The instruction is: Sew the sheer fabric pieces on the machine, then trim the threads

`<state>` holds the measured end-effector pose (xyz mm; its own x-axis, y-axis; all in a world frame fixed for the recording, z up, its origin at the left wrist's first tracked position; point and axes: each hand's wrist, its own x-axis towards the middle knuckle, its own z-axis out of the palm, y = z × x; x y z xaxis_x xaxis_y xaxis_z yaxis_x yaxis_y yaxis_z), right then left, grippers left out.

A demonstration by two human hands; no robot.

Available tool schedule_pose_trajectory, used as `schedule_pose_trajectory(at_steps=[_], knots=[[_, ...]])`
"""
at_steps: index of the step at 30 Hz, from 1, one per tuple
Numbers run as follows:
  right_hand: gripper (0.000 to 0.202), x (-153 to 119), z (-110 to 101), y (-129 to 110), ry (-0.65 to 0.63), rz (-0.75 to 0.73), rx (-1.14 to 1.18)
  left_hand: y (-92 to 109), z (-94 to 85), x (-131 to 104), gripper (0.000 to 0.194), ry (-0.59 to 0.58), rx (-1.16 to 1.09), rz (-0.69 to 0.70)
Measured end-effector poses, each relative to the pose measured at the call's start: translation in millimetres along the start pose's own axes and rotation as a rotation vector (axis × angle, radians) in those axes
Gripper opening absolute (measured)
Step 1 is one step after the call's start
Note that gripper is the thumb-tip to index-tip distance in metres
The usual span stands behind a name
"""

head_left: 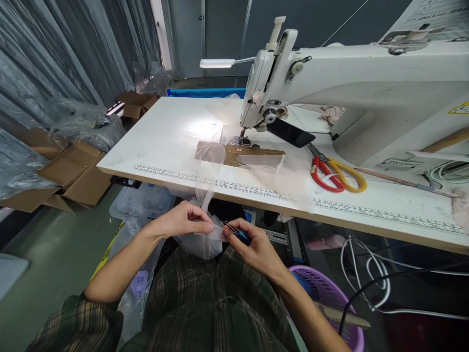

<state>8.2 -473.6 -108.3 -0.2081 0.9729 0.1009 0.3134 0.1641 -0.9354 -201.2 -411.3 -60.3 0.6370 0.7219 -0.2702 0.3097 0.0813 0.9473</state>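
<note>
At the lower centre of the frame, we are pinching sheer white fabric (200, 246) between the thumb and bent fingers of our left hand (187, 220). Our right hand (254, 244) is gripping a small dark tool (241, 234), its thumb and forefinger closing at the fabric's edge. A strip is running up onto the white table (157, 137); the sewing machine (330, 73) is standing at the upper right, and scissors (323, 158) are lying right of centre.
</note>
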Motion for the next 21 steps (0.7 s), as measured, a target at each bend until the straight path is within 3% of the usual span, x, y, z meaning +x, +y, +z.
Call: schedule_pose_trajectory(at_steps=[8,13,21], knots=[[0.040,1,1,-6,-0.046,-0.125,-0.215,4,6.5,-3,0.016,0.025,0.107,-0.001],[0.034,2,6,-6,-0.037,-0.240,-0.332,6,6.4,-6,0.017,0.039,0.118,-0.005],[0.028,2,6,-10,0.014,-0.289,-0.390,4,6.3,-6,0.016,0.084,0.103,-0.010]])
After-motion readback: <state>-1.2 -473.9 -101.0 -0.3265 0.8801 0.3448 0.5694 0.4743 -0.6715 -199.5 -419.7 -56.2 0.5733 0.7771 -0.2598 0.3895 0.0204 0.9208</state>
